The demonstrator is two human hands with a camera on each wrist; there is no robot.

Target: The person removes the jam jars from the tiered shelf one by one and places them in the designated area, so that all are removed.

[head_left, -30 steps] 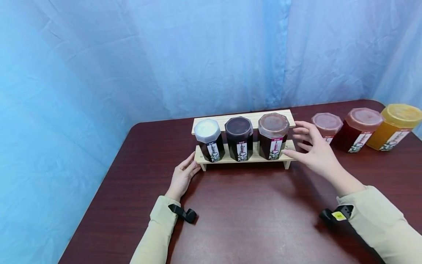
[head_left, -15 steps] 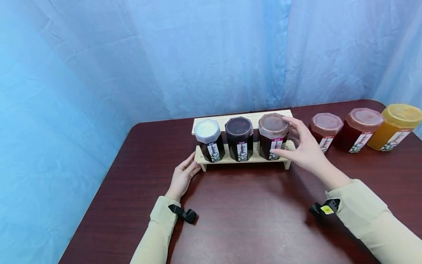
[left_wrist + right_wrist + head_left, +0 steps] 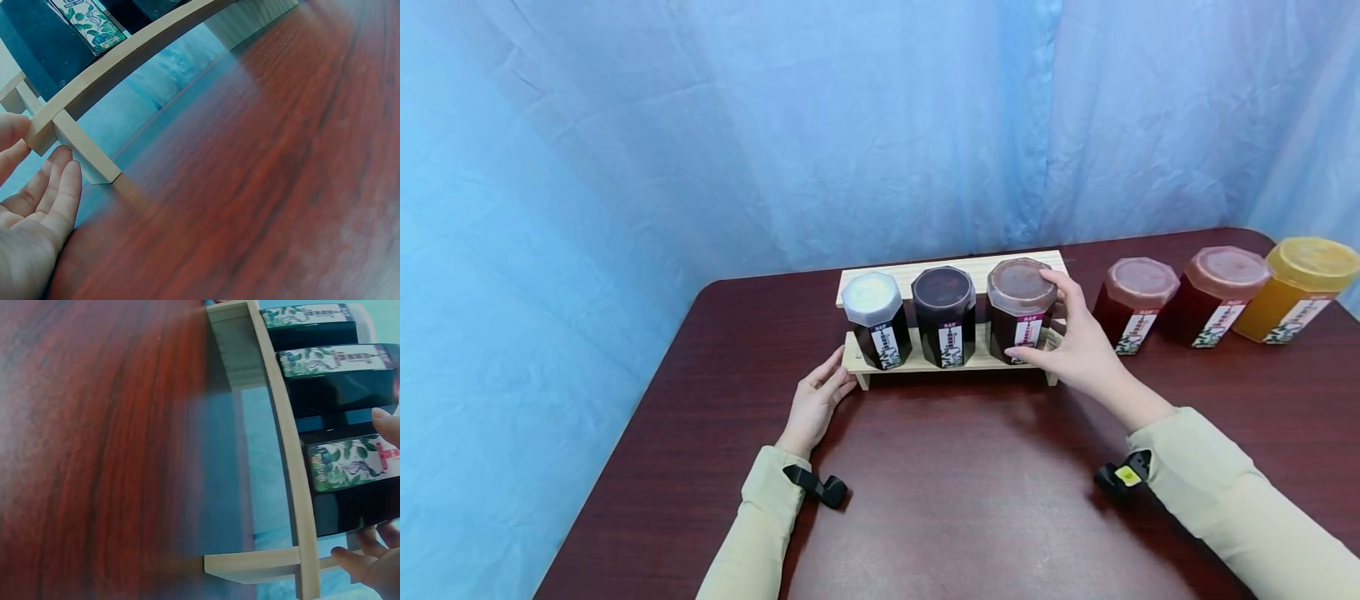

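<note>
A two-tier wooden rack stands on the table, with three dark octagonal jars on its lower shelf. The left jar has a whitish lid; a dark-lidded jar is in the middle. My right hand holds the right, brown-lidded jar, thumb across its front and fingers at its far right side. That jar stands upright; whether it touches the shelf is hard to tell. With the left hand I grip the left end of the lower shelf, some fingertips beneath it by the leg.
Right of the rack stand a dark red jar, another red jar and a yellow jar. A blue curtain hangs behind the dark red-brown table.
My right hand has moved left from beside the rack onto the right jar, thumb coming across its label. The left hand and the jars look unmoved.
</note>
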